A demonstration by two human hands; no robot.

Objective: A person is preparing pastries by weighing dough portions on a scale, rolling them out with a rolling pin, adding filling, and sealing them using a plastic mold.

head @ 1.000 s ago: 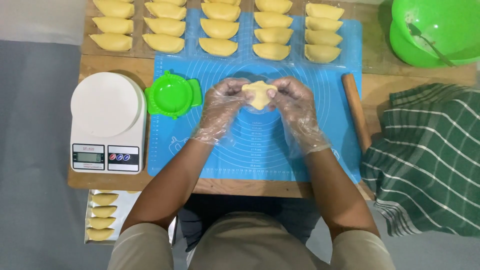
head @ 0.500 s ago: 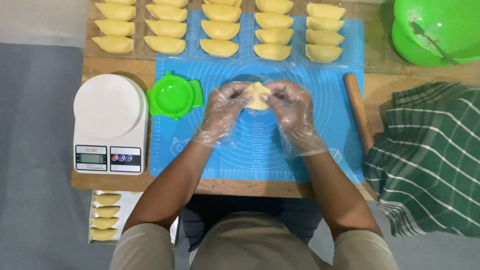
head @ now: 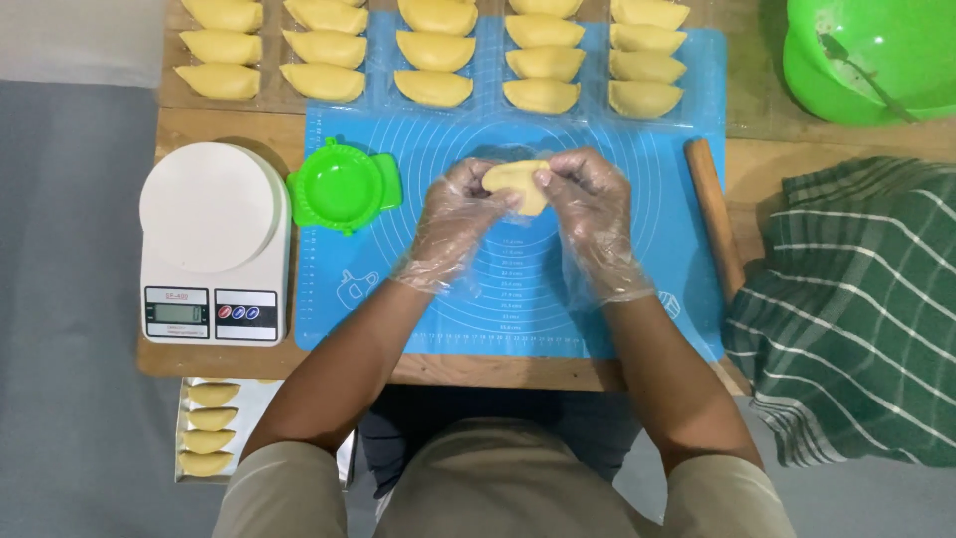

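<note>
Blue baking mat on wooden table, grey floor around. My left hand and right hand, both in clear plastic gloves, pinch yellow dough piece between fingertips, held above mat centre. Green pastry mould just left, white scale beyond. Rows of folded pastries at far edge.

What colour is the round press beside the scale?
Bright green press, seen from the head view.
</note>
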